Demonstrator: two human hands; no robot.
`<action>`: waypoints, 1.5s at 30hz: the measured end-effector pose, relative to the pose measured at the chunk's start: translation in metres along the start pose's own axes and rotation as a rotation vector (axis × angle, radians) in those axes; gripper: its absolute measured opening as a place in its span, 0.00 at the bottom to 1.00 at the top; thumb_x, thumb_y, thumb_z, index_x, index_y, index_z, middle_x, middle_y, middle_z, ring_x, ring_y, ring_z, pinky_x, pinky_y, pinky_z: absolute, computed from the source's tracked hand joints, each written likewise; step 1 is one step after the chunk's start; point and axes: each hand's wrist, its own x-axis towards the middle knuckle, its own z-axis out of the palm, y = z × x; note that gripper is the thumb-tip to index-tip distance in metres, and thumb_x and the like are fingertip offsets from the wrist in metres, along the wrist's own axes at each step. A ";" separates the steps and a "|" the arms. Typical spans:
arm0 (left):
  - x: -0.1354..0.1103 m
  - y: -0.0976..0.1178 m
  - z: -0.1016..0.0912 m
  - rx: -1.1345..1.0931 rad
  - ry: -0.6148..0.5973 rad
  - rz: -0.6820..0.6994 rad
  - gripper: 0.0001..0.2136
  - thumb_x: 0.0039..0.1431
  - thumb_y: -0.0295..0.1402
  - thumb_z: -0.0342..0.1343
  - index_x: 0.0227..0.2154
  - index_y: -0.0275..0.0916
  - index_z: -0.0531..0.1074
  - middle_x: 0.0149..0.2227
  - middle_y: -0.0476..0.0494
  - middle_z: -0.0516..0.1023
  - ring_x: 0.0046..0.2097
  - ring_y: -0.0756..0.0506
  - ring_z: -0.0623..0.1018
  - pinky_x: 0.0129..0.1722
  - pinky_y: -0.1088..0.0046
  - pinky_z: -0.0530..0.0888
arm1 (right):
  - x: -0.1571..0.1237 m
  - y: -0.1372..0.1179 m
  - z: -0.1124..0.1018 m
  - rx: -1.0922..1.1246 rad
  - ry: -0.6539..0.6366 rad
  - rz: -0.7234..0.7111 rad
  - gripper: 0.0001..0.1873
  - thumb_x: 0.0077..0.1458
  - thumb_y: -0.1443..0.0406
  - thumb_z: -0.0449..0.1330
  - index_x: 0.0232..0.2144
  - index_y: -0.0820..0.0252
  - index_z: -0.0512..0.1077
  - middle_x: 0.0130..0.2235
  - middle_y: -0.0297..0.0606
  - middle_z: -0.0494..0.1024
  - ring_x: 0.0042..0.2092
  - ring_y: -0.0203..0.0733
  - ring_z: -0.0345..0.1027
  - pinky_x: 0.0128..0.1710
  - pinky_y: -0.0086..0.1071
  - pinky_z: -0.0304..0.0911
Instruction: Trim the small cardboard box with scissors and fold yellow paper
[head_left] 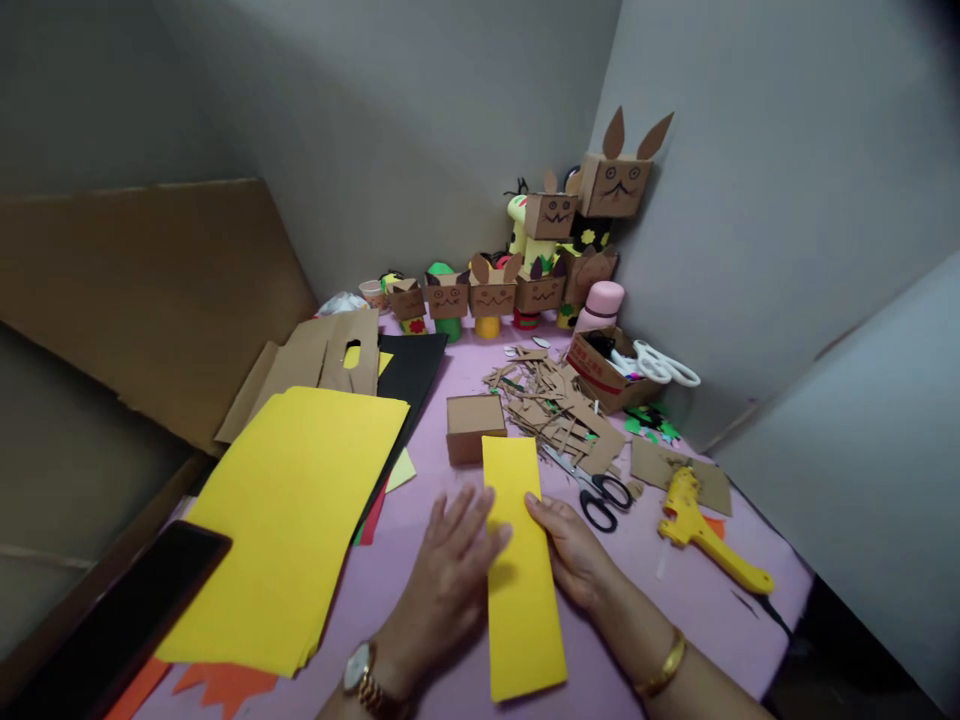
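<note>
A long yellow paper strip (525, 610) is held up over the pink tabletop, its far end overlapping a small cardboard box (475, 430). My right hand (574, 550) grips the strip's right edge, thumb on top and fingers underneath. Beside the left edge, my left hand (454, 560) has its fingers spread, with the fingertips over the strip; whether they touch it I cannot tell. Black-handled scissors (600, 500) lie right of the strip, near a heap of cardboard scraps (559, 405).
Yellow sheets (292, 520) and a dark phone (127, 620) are at left. A yellow glue gun (705, 540) lies right on cardboard. Behind are a box with white scissors (660, 365), a pink bottle (600, 305) and several cardboard animal figures (491, 295). Walls close off the back and right.
</note>
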 end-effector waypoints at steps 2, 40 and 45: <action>0.002 0.009 -0.003 0.070 -0.156 0.185 0.24 0.59 0.22 0.49 0.55 0.52 0.63 0.61 0.47 0.63 0.66 0.43 0.53 0.63 0.52 0.49 | -0.001 -0.001 0.001 0.004 -0.026 0.000 0.22 0.46 0.54 0.67 0.37 0.66 0.74 0.34 0.43 0.81 0.36 0.44 0.75 0.41 0.36 0.66; -0.001 0.044 0.003 -0.799 -0.286 -0.564 0.14 0.62 0.40 0.47 0.38 0.44 0.78 0.36 0.46 0.82 0.37 0.46 0.79 0.38 0.73 0.72 | -0.002 0.000 -0.009 -0.188 -0.070 -0.059 0.18 0.42 0.61 0.69 0.37 0.62 0.75 0.33 0.38 0.81 0.32 0.39 0.74 0.36 0.31 0.65; -0.002 0.039 0.006 -0.952 -0.232 -0.764 0.21 0.60 0.48 0.47 0.37 0.36 0.77 0.33 0.43 0.80 0.33 0.46 0.74 0.32 0.74 0.69 | -0.003 -0.001 -0.007 -0.222 -0.053 -0.060 0.19 0.40 0.60 0.70 0.35 0.62 0.75 0.32 0.38 0.81 0.31 0.40 0.74 0.36 0.32 0.65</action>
